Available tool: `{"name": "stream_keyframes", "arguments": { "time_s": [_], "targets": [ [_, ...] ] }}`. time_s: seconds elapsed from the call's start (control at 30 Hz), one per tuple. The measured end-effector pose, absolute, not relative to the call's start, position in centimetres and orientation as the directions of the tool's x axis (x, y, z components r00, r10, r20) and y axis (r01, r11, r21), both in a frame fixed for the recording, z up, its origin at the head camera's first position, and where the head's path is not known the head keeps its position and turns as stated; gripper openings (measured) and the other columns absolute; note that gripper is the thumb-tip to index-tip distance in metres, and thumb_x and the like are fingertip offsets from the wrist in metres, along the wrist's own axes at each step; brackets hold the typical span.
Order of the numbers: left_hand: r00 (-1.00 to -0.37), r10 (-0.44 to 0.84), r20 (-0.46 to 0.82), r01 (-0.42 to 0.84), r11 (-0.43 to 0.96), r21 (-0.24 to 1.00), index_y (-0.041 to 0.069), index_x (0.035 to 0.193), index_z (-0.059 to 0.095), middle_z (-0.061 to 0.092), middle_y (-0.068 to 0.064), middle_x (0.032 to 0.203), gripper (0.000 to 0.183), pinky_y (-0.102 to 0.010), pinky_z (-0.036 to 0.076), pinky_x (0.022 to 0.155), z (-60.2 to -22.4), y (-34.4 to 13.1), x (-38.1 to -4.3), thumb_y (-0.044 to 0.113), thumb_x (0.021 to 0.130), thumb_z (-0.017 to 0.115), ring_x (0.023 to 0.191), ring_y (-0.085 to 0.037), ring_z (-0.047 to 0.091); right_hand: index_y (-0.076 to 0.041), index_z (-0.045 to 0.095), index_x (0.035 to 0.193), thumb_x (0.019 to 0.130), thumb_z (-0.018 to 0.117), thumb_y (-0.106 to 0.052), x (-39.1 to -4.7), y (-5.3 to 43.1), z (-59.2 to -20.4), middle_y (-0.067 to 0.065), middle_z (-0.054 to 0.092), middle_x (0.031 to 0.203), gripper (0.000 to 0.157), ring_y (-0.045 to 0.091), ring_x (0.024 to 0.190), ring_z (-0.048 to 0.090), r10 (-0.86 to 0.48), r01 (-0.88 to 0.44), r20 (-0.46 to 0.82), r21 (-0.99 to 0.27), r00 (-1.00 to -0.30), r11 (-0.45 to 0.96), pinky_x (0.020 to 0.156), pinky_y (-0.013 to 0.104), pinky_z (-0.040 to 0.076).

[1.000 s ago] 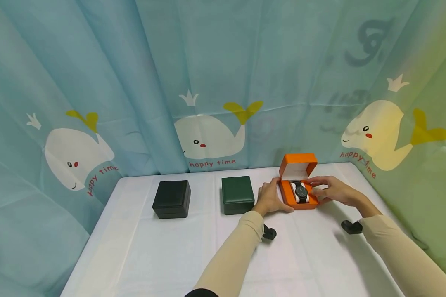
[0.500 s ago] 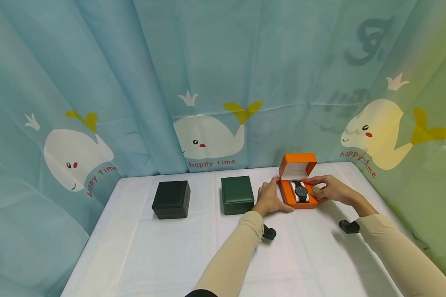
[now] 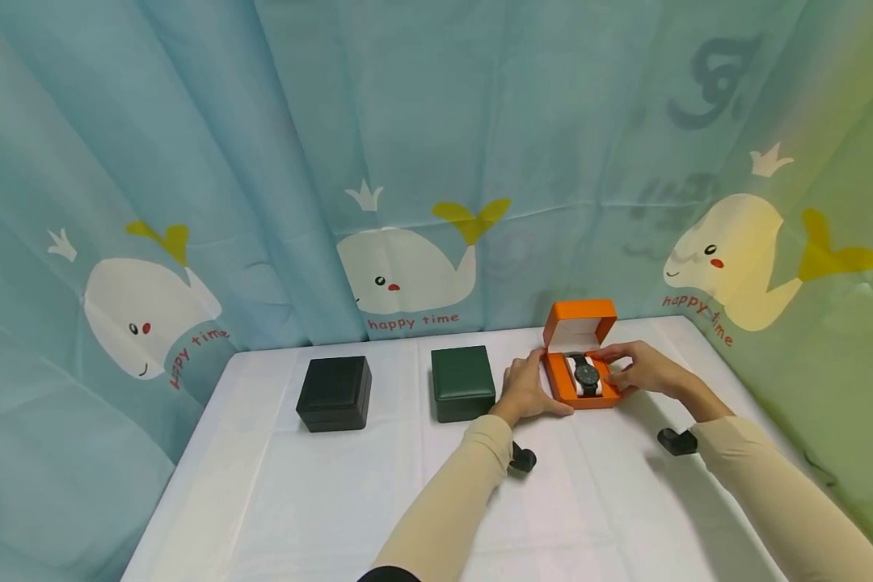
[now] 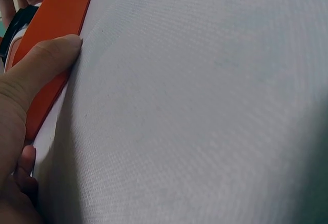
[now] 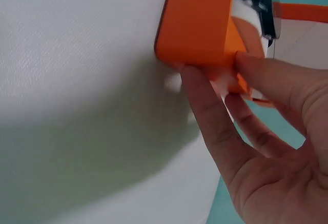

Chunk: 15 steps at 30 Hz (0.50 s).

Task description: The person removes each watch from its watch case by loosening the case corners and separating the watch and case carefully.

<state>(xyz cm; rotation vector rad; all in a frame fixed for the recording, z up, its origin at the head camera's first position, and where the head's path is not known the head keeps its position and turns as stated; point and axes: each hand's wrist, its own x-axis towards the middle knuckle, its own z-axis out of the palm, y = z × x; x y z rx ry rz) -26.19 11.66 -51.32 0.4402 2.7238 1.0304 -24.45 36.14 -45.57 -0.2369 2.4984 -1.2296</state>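
Note:
An orange watch box [image 3: 560, 386] stands on the table with its lid [image 3: 580, 309] raised. Inside lies a dark wristwatch [image 3: 587, 374], strapped round a white cushion [image 5: 247, 16]. My left hand [image 3: 525, 394] holds the box from its left; in the left wrist view the thumb [image 4: 48, 55] lies across the front wall. On the opposite side, my right hand [image 3: 647, 372] pinches the box wall, the thumb on the upper edge and a finger against the outer face in the right wrist view. The left fingertips are partly hidden behind the box.
A green box [image 3: 463, 384] with its lid down stands just left of my left hand. Farther left is a black box [image 3: 335, 394], also closed. A white cloth covers the table [image 3: 320, 501]; a blue whale-print curtain [image 3: 422, 145] hangs behind it.
My right wrist has drifted slightly left, toward the box. The head view has shifted a little. My left hand, the raised lid and the wristwatch keep their places.

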Motion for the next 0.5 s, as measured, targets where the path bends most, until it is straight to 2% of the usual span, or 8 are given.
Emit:
{"name": "stream_keyframes", "arguments": {
  "time_s": [0.3,0.5],
  "targets": [
    [-0.932,0.359,-0.058,0.238,0.722,0.650,0.023,0.158,0.035,0.051,0.000,0.145,0.116,-0.033,0.041,0.109,-51.71,11.64,-26.21,0.048,0.065,0.097,0.127,-0.019,0.044,0.012,0.052,0.142,0.092,0.069,0.005,-23.97,35.56,-45.61,0.039,0.048,0.138,0.053,0.028,0.092,0.069,-0.268,0.020,-0.225,-0.799,-0.937,0.602,0.075,0.041,0.062],
    [-0.918,0.394,-0.038,0.289,0.733,0.616,0.018,0.161,0.032,0.046,0.002,0.155,0.117,-0.032,0.036,0.111,-51.43,11.60,-26.07,0.051,0.068,0.095,0.130,-0.017,0.043,0.010,0.052,0.143,0.093,0.069,0.005,-23.93,35.62,-45.78,0.040,0.047,0.139,0.053,0.026,0.091,0.070,-0.259,0.021,-0.215,-0.804,-0.942,0.594,0.075,0.040,0.062]
  ]
}}
